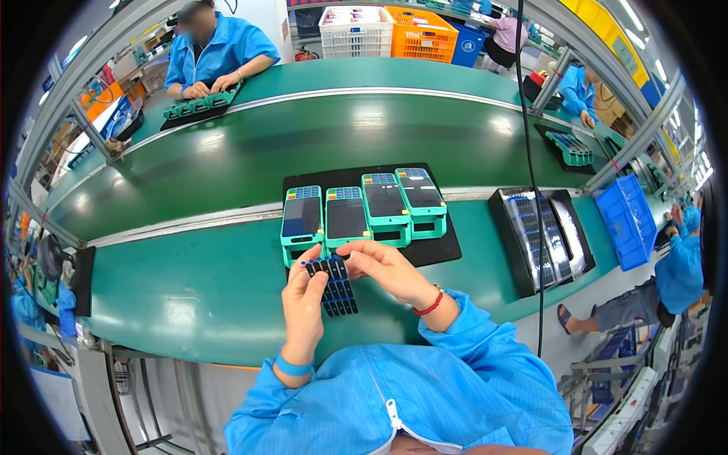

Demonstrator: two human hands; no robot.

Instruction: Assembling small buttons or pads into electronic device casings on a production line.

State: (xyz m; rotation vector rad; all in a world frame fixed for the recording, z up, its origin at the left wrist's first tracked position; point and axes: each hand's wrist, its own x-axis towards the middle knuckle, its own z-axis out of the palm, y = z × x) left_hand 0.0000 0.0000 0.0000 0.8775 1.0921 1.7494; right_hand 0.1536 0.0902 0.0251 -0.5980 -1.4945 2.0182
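My left hand (305,297) grips a sheet of small black strips with blue tabs (338,294) between thumb and fingers, over the near bench. At the sheet's upper right edge, my right hand (385,271) has its thumb and forefinger drawn together; whether a single strip is between them is too small to tell. Just beyond my hands, several green-cased card payment terminals with keypads and dark screens (347,218) lie side by side on a black mat (447,241). My left fingers partly cover the lower end of the nearest terminals.
To the right stands a black tray (523,279) of shiny sheets, with a blue crate (626,220) beyond. A black cable (526,121) hangs down in front of the bench. Across the green conveyor belt (303,144), a person in blue (220,53) handles green casings.
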